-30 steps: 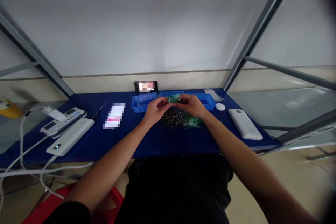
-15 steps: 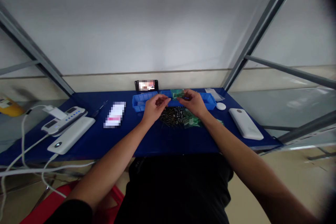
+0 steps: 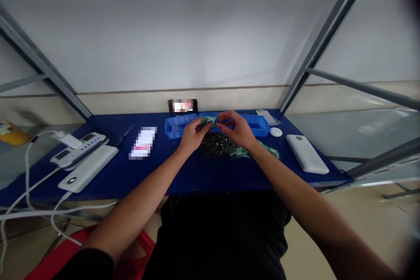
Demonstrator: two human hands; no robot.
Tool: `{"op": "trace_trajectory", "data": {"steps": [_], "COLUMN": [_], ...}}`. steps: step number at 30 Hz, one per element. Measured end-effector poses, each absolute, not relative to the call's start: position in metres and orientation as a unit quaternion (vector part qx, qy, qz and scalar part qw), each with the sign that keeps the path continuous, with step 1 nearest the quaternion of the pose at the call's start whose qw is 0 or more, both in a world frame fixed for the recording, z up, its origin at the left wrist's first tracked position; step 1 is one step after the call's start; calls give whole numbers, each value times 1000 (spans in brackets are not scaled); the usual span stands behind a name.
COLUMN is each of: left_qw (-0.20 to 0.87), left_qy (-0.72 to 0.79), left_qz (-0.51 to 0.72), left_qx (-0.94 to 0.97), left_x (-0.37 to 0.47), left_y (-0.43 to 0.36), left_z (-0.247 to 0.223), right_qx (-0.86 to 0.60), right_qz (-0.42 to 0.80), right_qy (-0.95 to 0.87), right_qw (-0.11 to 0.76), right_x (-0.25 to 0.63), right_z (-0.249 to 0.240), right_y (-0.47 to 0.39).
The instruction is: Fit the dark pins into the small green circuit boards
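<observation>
A small green packet [image 3: 208, 120] is pinched between the thumb and fingers of my left hand [image 3: 192, 134]. My right hand [image 3: 238, 129] is beside it, thumb and fingers curled around the packet's right edge; whether they touch it is hard to tell. Just below both hands lies a pile of screws [image 3: 215, 145] on the blue table [image 3: 203, 175]. More green packets [image 3: 269, 148] lie right of the pile, partly under my right wrist. Behind my hands are a blue bin [image 3: 173, 127] at left and a longer blue bin [image 3: 262, 127] at right.
A phone [image 3: 143, 142] lies at left, near white power banks [image 3: 88, 169] with cables. Another phone [image 3: 183, 106] leans at the back wall. At right are a white disc [image 3: 276, 132], a clear bag [image 3: 267, 117] and a white power bank [image 3: 306, 154].
The green packet has moved left, from my right hand's fingers into my left hand's. My right hand has shifted slightly left and its fingers have spread a little.
</observation>
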State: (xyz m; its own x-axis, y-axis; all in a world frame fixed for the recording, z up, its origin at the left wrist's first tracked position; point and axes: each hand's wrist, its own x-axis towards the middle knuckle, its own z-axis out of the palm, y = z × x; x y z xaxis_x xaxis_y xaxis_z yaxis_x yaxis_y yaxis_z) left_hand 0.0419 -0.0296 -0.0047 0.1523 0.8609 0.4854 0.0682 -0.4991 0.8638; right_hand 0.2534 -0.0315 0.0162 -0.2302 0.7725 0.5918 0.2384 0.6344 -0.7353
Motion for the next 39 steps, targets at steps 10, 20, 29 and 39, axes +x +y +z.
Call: {"op": "trace_trajectory", "data": {"steps": [10, 20, 29, 39], "left_qw": [398, 378, 384, 383], "left_qy": [317, 332, 327, 337], "left_qz": [552, 570, 554, 559], "left_qx": [660, 650, 662, 654], "left_x": [44, 42, 45, 44], "left_y": [-32, -29, -31, -28], "left_z": [-7, -6, -5, -8], "right_qx": [-362, -353, -347, -344], "right_qz": [380, 397, 405, 462], "right_qy": [-690, -699, -689, -650], "right_qw": [498, 479, 490, 496], "right_x": [250, 249, 251, 250], "right_z": [9, 9, 10, 11], "right_y": [-28, -29, -27, -26]}}
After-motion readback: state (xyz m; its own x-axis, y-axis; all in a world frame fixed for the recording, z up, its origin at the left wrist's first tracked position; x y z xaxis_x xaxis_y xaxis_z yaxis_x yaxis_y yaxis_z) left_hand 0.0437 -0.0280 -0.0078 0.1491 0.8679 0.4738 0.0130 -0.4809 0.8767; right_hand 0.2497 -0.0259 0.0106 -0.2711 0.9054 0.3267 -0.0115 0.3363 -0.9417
